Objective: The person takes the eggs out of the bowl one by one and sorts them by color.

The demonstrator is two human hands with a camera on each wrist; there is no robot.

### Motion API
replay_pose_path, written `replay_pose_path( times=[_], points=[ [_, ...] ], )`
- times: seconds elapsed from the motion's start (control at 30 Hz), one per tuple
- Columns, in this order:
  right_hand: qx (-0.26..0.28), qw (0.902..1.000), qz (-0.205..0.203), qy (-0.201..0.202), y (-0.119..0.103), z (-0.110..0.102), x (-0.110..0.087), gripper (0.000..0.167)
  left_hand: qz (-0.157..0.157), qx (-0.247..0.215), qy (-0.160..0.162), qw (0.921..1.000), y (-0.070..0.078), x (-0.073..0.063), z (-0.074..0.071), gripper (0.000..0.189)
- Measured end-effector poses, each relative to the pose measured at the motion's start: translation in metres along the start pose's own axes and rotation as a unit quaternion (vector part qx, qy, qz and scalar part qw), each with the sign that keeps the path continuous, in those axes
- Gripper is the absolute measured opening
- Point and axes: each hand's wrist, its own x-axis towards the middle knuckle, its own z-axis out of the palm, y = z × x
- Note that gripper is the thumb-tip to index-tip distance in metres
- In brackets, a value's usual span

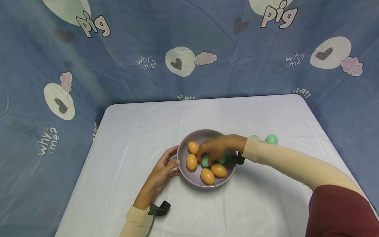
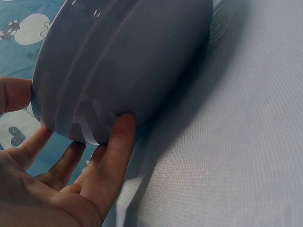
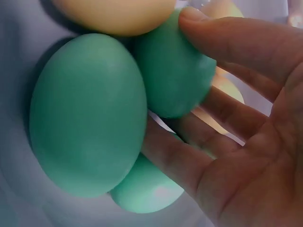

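Observation:
A mauve bowl (image 1: 207,187) stands on the white-covered table, holding several orange eggs (image 1: 191,162) and some green ones. My left hand (image 1: 161,169) grips the bowl's left side, thumb at the rim; in the left wrist view its fingers (image 2: 120,146) press against the outer wall. Reaching in from the right, my right hand (image 1: 214,148) holds a green egg (image 1: 205,160) between thumb and fingers. The right wrist view shows that held egg (image 3: 173,71) beside a larger-looking green egg (image 3: 90,113), with another green egg (image 3: 147,187) partly behind the fingers.
Two more green eggs lie on the table behind the right forearm: one in full sight (image 1: 271,139), one partly covered by the sleeve (image 1: 284,161). A printed blue curtain (image 1: 124,75) hangs along the table's back and sides. Black wrist straps show on both arms.

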Motion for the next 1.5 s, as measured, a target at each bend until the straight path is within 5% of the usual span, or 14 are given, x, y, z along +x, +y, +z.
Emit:
replay_pose_path(
  times=[0.57,0.9,1.1,1.5],
  points=[
    [-0.015,0.9997,-0.017,-0.008,0.0,0.0,0.0,0.033,0.0,-0.004,0.002,1.0,-0.001,0.0,0.001,0.061],
    [-0.027,0.9983,-0.038,0.035,-0.004,-0.012,-0.015,0.036,0.004,-0.001,0.001,1.0,-0.003,0.003,-0.001,0.062],
    [0.016,0.9969,-0.04,0.066,-0.002,-0.022,-0.036,0.035,0.002,-0.007,-0.001,1.0,-0.001,0.004,0.001,0.062],
    [0.078,0.9864,0.024,0.142,0.006,-0.038,-0.1,0.036,0.006,-0.011,-0.01,0.9999,0.001,0.003,0.001,0.062]
  ],
)
